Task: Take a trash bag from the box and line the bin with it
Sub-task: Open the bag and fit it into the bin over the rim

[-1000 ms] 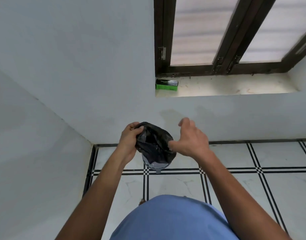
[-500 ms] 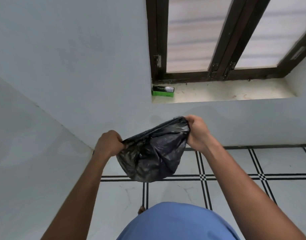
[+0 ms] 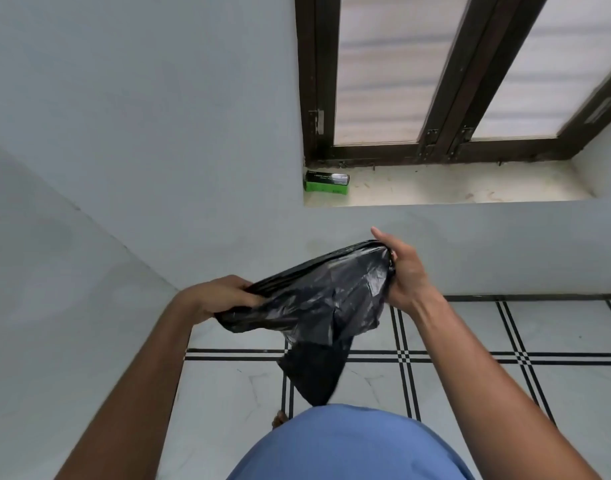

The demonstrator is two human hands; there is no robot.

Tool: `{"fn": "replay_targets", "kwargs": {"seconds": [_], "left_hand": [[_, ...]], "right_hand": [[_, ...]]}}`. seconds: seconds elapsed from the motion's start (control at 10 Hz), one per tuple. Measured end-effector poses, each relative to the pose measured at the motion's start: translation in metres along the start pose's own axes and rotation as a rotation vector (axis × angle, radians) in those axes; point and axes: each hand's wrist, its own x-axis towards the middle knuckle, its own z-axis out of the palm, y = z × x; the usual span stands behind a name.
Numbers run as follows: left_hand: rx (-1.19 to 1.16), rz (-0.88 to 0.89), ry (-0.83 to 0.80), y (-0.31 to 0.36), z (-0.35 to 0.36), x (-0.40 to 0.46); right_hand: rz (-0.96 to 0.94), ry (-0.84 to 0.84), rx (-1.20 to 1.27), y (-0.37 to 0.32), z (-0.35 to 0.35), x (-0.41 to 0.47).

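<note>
The hands hold a black trash bag (image 3: pixel 318 299) stretched between them at about waist height, in front of the person's blue shirt (image 3: pixel 349 445). The left hand (image 3: pixel 224 296) has its fingers curled round one end of the bag's upper edge, and the right hand (image 3: pixel 401 271) pinches the other end, higher and closer to the wall, with the thumb raised. Between the two grips the top edge runs taut as a bunched band, while the body of the bag sags in crumpled folds and a loose tail hangs down toward the tiled floor (image 3: pixel 505 393).

The step in hand looks like unfolding and opening the bag. To do it well, the hands probably need to find the open mouth rather than the sealed end; which one they hold cannot be told from here. A good approach is to rub the two layers apart with the fingertips, then give a short downward shake so that air fills the bag. Thin film of this kind tears easily, so a gentle pull is wiser than a hard tug.

The green box (image 3: pixel 326 183) lies on the window sill (image 3: pixel 470 192), well apart from the hands. The bin is not in view, so lining it is not yet begun.
</note>
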Motion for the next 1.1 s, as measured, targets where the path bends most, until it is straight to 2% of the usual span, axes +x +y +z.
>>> {"fn": "replay_targets", "kwargs": {"seconds": [0.1,0.2,0.3,0.4,0.5,0.6,0.7,0.8,0.9,1.0,1.1], "left_hand": [[0.407,-0.193,0.037,-0.002,-0.011,0.004],[0.577,-0.301,0.112,0.006,-0.034,0.009],[0.548,-0.209,0.331,0.043,-0.058,-0.001],[0.361,0.227,1.034,0.093,-0.066,-0.023],[0.227,0.807,1.651,0.116,-0.037,-0.038],[0.789,0.396,1.003,0.089,-0.003,-0.002],[0.88,-0.347,-0.051,0.026,0.018,0.033],[0.464,-0.246,0.04,-0.022,0.018,0.047],[0.072,-0.089,0.296,-0.031,0.007,0.049],[-0.289,0.01,0.577,-0.025,-0.006,0.045],[-0.957,0.059,0.484,-0.019,-0.01,0.039]], "right_hand": [[0.114,-0.025,-0.584,-0.003,-0.008,0.003],[0.318,-0.039,-1.547,-0.009,-0.007,0.015],[0.161,0.199,-1.828,-0.028,0.016,0.024],[-0.476,0.57,-1.559,-0.06,0.054,0.017],[-1.381,0.809,-1.065,-0.066,0.088,-0.001],[-1.035,0.64,-1.526,-0.019,0.079,0.013],[0.403,0.012,-1.871,0.044,0.029,0.032],[0.421,0.067,-1.453,0.066,-0.012,0.038],[0.23,0.187,-1.102,0.061,-0.027,0.041],[-0.002,0.403,-1.052,0.053,-0.033,0.041],[-0.084,0.525,-1.206,0.044,-0.028,0.031]]}}
